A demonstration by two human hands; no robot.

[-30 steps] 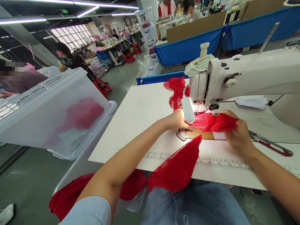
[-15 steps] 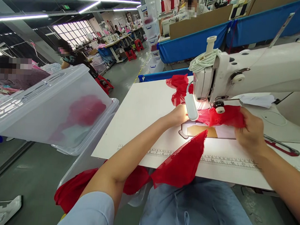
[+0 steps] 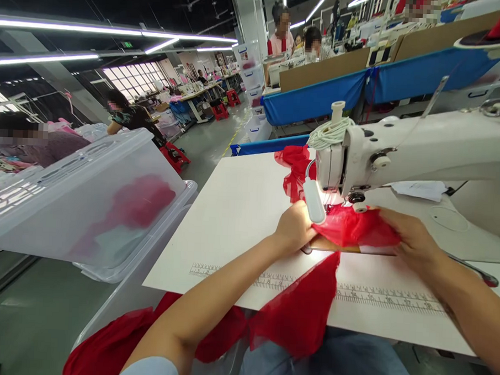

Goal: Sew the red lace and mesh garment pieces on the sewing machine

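A sheer red fabric (image 3: 351, 229) is stretched between my two hands at the front of a white sewing machine (image 3: 425, 148), partly under its head. My left hand (image 3: 295, 225) is closed on the fabric's left end, its fingertips partly hidden by a small lit lamp (image 3: 314, 201). On the right, my right hand (image 3: 411, 236) pinches the other end, thumb below and fingers along the upper edge. More red fabric (image 3: 295, 170) lies bunched behind the needle area. A long red strip (image 3: 298, 308) hangs over the table's front edge below my left forearm.
The white table (image 3: 215, 213) has a printed ruler (image 3: 378, 297) along its front. Thread snips (image 3: 474, 269) lie right of my right hand. A translucent plastic bin (image 3: 87, 202) with red cloth stands at left. Other people sit at workstations beyond.
The view has tilted up, so table and machine sit lower in the picture. My right hand's fingers now reach farther along the fabric's upper edge. Both hands still hold the fabric.
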